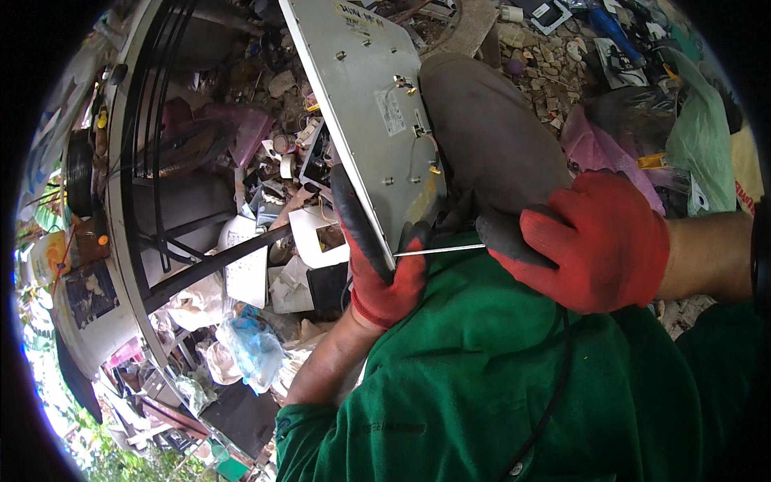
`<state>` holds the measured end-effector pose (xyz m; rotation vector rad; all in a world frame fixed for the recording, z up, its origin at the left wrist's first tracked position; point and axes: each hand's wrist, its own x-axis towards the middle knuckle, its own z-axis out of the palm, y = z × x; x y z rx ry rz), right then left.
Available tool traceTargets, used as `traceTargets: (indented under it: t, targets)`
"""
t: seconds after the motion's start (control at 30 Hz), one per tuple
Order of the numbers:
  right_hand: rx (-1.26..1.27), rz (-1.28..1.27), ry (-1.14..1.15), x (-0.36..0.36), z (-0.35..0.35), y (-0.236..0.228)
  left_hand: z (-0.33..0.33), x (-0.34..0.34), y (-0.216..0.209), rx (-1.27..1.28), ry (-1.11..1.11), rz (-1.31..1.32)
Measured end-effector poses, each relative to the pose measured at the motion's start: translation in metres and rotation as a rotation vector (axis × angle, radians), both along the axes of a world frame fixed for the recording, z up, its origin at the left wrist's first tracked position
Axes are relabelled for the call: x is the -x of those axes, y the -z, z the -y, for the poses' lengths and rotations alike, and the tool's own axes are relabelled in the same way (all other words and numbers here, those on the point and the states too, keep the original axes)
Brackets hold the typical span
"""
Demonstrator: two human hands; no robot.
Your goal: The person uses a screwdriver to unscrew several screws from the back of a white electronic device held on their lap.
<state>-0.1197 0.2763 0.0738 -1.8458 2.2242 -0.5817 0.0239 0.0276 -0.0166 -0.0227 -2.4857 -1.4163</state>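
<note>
Left hand (385, 273) pinching a grey panel (371, 124), right fist on a thin metal rod (444, 250)
The left forearm angles up, fingers along the panel's near-end edge, thumb opposite; the panel stretches away beside the trousered leg (490, 128); the rod's tip meets its corner; the right hand (590, 249), forearm level from the right, curls tightly around the rod's other end.

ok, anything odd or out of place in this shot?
Yes. Scrap lies jumbled beside the panel, with no visible order. Short wires on the panel's right edge look loose, though their ends are too small to judge. Also, the thin tool in the right hand points close to the left hand's fingers.
</note>
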Motion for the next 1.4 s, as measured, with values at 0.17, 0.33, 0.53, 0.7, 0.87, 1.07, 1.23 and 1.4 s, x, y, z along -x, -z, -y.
traceTargets:
  t: [0.17, 0.33, 0.53, 0.7, 0.87, 1.07, 1.23, 1.4]
  targets:
    - [0.115, 0.916, 0.182, 0.011, 0.004, 0.005, -0.007, 0.005, 0.0, -0.165, -0.064, 0.008]
    - [-0.478, 1.686, 0.525, 0.027, 0.005, -0.022, -0.006, 0.0, 0.0, -0.068, -0.058, 0.0]
    - [0.006, 0.423, 0.043, 0.007, -0.001, -0.002, -0.005, 0.0, -0.001, -0.019, -0.086, 0.03]
    - [0.158, 0.189, 0.007, 0.0, -0.004, 0.0, 0.0, 0.002, 0.001, 0.098, -0.064, -0.027]
    - [0.323, 1.222, 0.364, 0.002, 0.002, 0.014, -0.002, -0.003, 0.009, -0.068, -0.134, -0.06]
    - [0.615, 1.628, 0.786, -0.034, -0.001, 0.022, -0.003, 0.004, 0.003, -0.169, -0.146, -0.023]
    - [0.354, 0.975, 0.598, -0.033, -0.014, 0.013, -0.007, 0.011, -0.008, -0.269, -0.197, -0.031]
    - [0.327, 0.967, 0.424, -0.023, -0.021, 0.012, 0.0, 0.005, 0.0, -0.042, -0.172, -0.037]
